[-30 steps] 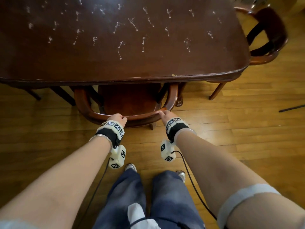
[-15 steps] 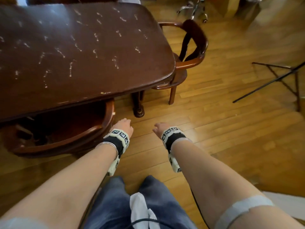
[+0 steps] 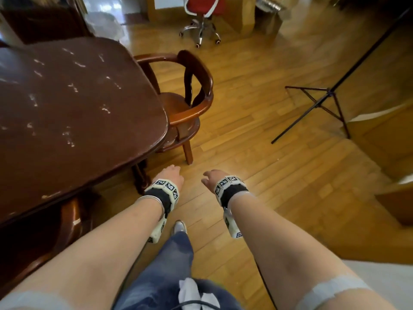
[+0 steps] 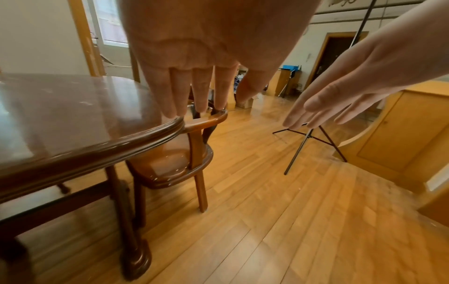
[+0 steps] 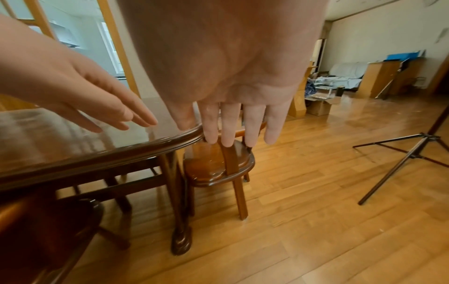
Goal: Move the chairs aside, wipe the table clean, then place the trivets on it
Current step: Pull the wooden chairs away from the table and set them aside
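A dark wooden table [image 3: 73, 113] speckled with white smears fills the left of the head view. At its short end stands a round-backed wooden chair [image 3: 190, 108], tucked partly under the top; it also shows as the chair [image 4: 179, 169] and chair [image 5: 218, 163] in the wrist views. Another chair [image 3: 67, 220] sits under the table's near side at lower left. My left hand [image 3: 171, 175] and right hand [image 3: 211, 177] hover side by side above the floor off the table corner, fingers straight, holding nothing. No trivets or cloth for wiping are in view.
A black tripod stand [image 3: 324, 101] spreads its legs on the wood floor to the right. A red office chair [image 3: 201, 12] stands at the back. A light wooden cabinet [image 4: 393, 134] borders the right side. My legs and one shoe [image 3: 180, 227] are below.
Both hands have let go of the near chair's back rail and swung right, past the table corner. The view has turned toward the chair at the table's end.
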Demonstrator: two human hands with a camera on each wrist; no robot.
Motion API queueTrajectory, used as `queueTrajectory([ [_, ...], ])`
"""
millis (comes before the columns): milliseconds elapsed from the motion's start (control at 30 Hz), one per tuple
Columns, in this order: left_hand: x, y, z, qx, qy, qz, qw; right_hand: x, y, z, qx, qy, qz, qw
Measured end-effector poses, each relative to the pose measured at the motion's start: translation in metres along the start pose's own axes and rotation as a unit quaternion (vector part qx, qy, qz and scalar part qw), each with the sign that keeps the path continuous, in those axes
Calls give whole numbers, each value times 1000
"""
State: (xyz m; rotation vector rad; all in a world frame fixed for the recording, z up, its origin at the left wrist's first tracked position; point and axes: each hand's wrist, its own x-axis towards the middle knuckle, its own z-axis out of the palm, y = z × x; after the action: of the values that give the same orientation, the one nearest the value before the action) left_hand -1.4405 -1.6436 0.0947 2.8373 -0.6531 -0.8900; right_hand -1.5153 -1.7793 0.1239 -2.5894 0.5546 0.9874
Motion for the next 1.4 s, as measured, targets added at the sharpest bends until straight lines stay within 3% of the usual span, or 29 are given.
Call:
queueTrajectory([
  [267, 149, 98, -83, 33, -2, 67, 997, 96, 73, -121, 28, 23, 67, 997],
  [633, 318, 213, -157, 52, -20, 82, 995, 223, 178, -259, 44, 29, 94, 994],
  [733, 371, 253, -176, 71, -12, 72, 995, 272, 220, -302, 36, 22, 88, 995],
  [967, 488, 341, -249, -5, 19, 21, 1000, 372, 294, -448, -4, 20, 44, 999],
  [1067, 517, 353, -269, -12, 24, 9, 1000, 402, 301, -484, -11, 22, 23, 999],
  [1100, 565, 363, -296, -29, 30, -24, 999, 453, 300, -531, -46, 11, -1, 999],
  [1200, 590, 363, -306, -46, 35, -23, 998, 477, 296, -546, -56, 5, -24, 998],
  [1400, 721, 353, -373, -82, 45, -84, 992, 603, 263, -639, -113, -2, -77, 991],
])
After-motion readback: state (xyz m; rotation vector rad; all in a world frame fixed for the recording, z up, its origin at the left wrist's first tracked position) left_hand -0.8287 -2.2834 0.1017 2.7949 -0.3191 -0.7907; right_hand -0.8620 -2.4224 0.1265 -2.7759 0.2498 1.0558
